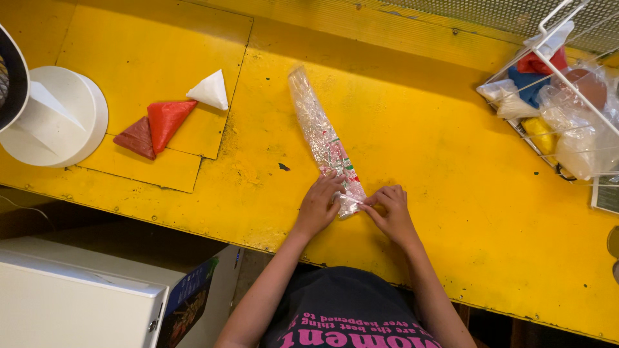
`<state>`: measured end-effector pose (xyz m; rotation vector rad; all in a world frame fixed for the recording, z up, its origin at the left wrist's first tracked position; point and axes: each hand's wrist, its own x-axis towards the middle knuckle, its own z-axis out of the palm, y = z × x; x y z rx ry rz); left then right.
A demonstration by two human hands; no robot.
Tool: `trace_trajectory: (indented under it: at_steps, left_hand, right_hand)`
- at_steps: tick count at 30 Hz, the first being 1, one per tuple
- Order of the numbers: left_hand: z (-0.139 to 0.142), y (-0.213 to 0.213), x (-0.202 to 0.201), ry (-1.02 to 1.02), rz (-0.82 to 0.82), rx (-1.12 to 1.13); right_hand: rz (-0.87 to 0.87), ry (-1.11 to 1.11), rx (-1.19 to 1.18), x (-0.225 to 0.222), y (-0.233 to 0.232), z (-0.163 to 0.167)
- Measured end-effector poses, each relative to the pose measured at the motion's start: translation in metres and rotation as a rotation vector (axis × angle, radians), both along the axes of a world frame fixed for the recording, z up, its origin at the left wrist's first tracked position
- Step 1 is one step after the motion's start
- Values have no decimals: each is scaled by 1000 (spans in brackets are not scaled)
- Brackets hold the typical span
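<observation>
A long strip of crumpled clear plastic bag (319,132) with small red and green print lies flattened on the yellow table (425,148), running away from me. My left hand (320,205) presses down on its near end with fingers spread. My right hand (389,211) pinches the near corner of the same strip between thumb and fingertips. Three folded plastic triangles lie to the far left: a dark red one (137,138), a bright red one (167,121) and a white one (209,90).
A white wire basket (556,71) at the right holds several bunched plastic bags in red, blue, yellow and white. A round white stand (61,116) sits at the left edge. A white box (77,299) stands below the table's front edge.
</observation>
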<state>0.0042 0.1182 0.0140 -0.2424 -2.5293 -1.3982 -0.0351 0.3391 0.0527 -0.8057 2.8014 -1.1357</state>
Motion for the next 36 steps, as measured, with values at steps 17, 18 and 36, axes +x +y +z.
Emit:
trace_trajectory:
  at_steps: [17,18,36]
  left_hand:
    - [27,-39,-9,-27,-236,-82]
    - [27,-39,-9,-39,-232,-72]
    - [16,-25,-7,22,-81,-53]
  right_hand:
    - [25,105,-48,16,5,-9]
    - [22,145,-17,17,5,-11]
    - [-127,193,76,16,-11,6]
